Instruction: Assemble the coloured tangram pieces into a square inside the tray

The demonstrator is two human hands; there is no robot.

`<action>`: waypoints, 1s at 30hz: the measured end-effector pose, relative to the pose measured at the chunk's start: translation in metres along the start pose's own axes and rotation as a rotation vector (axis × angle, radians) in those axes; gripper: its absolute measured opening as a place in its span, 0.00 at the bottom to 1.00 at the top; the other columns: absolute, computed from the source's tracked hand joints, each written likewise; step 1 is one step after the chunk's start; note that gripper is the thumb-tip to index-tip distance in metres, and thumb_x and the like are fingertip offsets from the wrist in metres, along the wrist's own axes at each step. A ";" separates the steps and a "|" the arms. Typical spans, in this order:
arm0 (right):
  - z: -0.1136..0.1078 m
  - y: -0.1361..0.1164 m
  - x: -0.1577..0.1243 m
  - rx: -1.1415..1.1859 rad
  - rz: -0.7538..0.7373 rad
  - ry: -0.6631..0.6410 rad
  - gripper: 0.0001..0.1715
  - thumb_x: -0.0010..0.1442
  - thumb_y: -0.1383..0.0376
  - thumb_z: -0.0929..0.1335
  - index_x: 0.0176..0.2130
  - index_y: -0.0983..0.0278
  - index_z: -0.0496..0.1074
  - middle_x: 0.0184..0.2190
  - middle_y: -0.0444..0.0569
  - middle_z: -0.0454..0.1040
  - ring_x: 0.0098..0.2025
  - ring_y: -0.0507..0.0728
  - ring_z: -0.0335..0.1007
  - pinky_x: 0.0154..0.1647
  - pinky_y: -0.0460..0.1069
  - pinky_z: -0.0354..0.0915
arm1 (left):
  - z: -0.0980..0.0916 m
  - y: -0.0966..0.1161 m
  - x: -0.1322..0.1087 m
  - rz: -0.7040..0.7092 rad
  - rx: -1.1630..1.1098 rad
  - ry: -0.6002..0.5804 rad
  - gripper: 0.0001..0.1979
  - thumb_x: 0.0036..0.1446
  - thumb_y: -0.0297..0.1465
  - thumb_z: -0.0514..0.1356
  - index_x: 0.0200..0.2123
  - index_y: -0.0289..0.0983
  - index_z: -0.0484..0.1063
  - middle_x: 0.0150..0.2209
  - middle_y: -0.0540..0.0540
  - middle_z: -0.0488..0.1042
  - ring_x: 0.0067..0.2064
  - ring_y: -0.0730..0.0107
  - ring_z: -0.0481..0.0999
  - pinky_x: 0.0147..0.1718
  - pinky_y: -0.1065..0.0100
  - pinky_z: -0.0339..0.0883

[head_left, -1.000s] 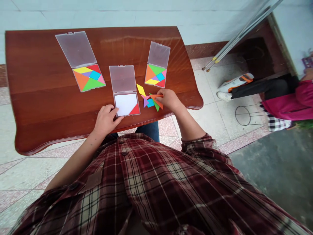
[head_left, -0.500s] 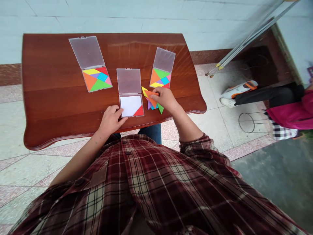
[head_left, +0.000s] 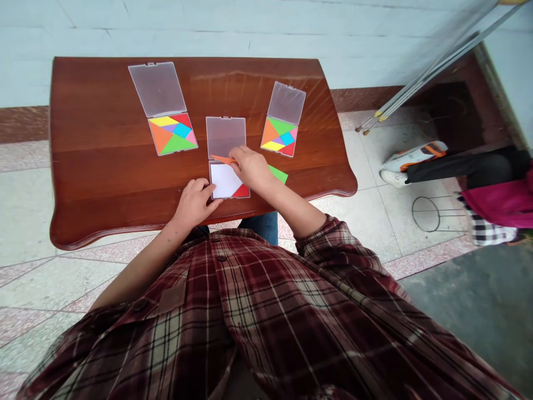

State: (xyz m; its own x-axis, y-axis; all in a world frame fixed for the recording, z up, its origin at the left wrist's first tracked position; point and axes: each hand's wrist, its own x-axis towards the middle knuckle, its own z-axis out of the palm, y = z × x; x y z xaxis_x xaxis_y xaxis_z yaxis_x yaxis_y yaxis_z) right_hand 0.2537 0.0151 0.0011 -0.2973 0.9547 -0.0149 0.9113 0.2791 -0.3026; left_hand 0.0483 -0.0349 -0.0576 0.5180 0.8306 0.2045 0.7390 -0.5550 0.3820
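In the head view, my right hand (head_left: pixel 251 166) pinches an orange triangular tangram piece (head_left: pixel 223 159), tilted nearly edge-on above the middle case. This open plastic tangram case (head_left: pixel 210 180) has a white sheet (head_left: pixel 225 180) in its tray and a red triangle (head_left: pixel 242 191) at the lower right corner. My left hand (head_left: pixel 194 201) grips the case's lower left corner, thumb along the front edge and fingers at the left side. A green piece (head_left: pixel 278 173) shows on the table behind my right wrist; other loose pieces there are hidden by the hand and forearm.
Two open tangram cases filled with coloured pieces lie farther back, one at the left (head_left: pixel 172 134) and one at the right (head_left: pixel 279 136). The brown table (head_left: pixel 100 166) has a curved front edge. Crutches (head_left: pixel 416 78) lean at the right, near a seated person's leg (head_left: pixel 437 165).
My right hand has moved left with the orange triangle, from over the loose pieces to above the middle case, and the piece has tilted. My left hand stays at the case corner.
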 end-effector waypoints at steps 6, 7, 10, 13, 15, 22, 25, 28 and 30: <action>0.019 -0.008 -0.004 -0.223 -0.040 -0.088 0.20 0.69 0.70 0.54 0.51 0.67 0.69 0.48 0.59 0.70 0.45 0.60 0.66 0.43 0.52 0.61 | -0.001 0.001 0.000 -0.008 0.005 -0.023 0.17 0.60 0.40 0.58 0.46 0.36 0.75 0.43 0.38 0.70 0.43 0.55 0.67 0.46 0.54 0.66; 0.021 -0.008 -0.006 -0.242 -0.033 -0.091 0.21 0.69 0.69 0.53 0.51 0.66 0.69 0.48 0.59 0.70 0.46 0.60 0.66 0.43 0.52 0.61 | -0.001 0.002 0.000 -0.009 0.004 -0.027 0.17 0.60 0.41 0.58 0.46 0.35 0.75 0.43 0.38 0.70 0.43 0.54 0.67 0.46 0.53 0.66; 0.029 -0.007 -0.010 -0.276 -0.018 -0.078 0.22 0.70 0.68 0.53 0.52 0.65 0.69 0.48 0.58 0.70 0.46 0.60 0.67 0.42 0.52 0.62 | -0.001 0.002 0.000 -0.013 -0.009 -0.033 0.18 0.60 0.41 0.58 0.46 0.35 0.75 0.43 0.37 0.70 0.44 0.54 0.67 0.47 0.53 0.65; 0.033 -0.007 -0.010 -0.250 -0.027 -0.052 0.21 0.70 0.68 0.53 0.50 0.65 0.70 0.48 0.56 0.71 0.45 0.59 0.67 0.43 0.51 0.63 | -0.001 0.002 0.000 -0.013 -0.007 -0.031 0.18 0.60 0.40 0.58 0.47 0.35 0.75 0.44 0.37 0.70 0.44 0.53 0.67 0.47 0.53 0.65; 0.033 -0.008 -0.009 -0.201 -0.021 -0.055 0.19 0.69 0.68 0.55 0.50 0.66 0.70 0.48 0.57 0.71 0.45 0.59 0.67 0.45 0.51 0.64 | 0.000 0.001 -0.001 -0.008 0.007 -0.028 0.18 0.60 0.40 0.58 0.47 0.35 0.75 0.44 0.37 0.70 0.44 0.54 0.67 0.47 0.53 0.65; 0.033 -0.004 -0.011 0.005 0.007 -0.059 0.16 0.66 0.68 0.64 0.52 0.70 0.70 0.52 0.59 0.69 0.52 0.62 0.66 0.53 0.53 0.65 | 0.000 0.001 -0.001 0.000 0.033 -0.031 0.19 0.61 0.41 0.57 0.47 0.34 0.75 0.44 0.38 0.71 0.44 0.54 0.67 0.47 0.54 0.65; 0.037 0.001 -0.010 0.061 0.001 -0.031 0.15 0.64 0.68 0.65 0.51 0.70 0.71 0.51 0.58 0.70 0.52 0.62 0.67 0.54 0.54 0.65 | 0.000 0.001 -0.002 -0.002 0.039 -0.028 0.18 0.61 0.40 0.57 0.47 0.34 0.74 0.44 0.38 0.70 0.44 0.54 0.67 0.47 0.54 0.65; 0.042 0.007 -0.008 0.112 0.002 -0.010 0.13 0.63 0.68 0.67 0.48 0.67 0.72 0.49 0.57 0.70 0.51 0.62 0.68 0.54 0.56 0.65 | 0.002 -0.001 -0.003 0.001 0.040 -0.020 0.18 0.61 0.40 0.57 0.48 0.35 0.74 0.45 0.38 0.70 0.45 0.54 0.68 0.47 0.54 0.65; 0.043 0.010 -0.007 0.137 0.012 -0.006 0.14 0.62 0.67 0.68 0.48 0.67 0.72 0.48 0.56 0.70 0.50 0.61 0.68 0.54 0.56 0.65 | 0.004 -0.002 -0.003 0.005 0.033 -0.015 0.18 0.61 0.41 0.57 0.48 0.35 0.74 0.45 0.38 0.70 0.45 0.54 0.67 0.47 0.54 0.65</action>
State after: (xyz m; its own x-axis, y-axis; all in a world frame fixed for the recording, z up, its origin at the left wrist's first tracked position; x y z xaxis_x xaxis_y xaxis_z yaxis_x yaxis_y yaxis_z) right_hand 0.2526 0.0070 -0.0425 -0.2885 0.9572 -0.0253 0.8678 0.2502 -0.4293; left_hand 0.0465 -0.0362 -0.0625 0.5283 0.8269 0.1925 0.7497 -0.5608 0.3514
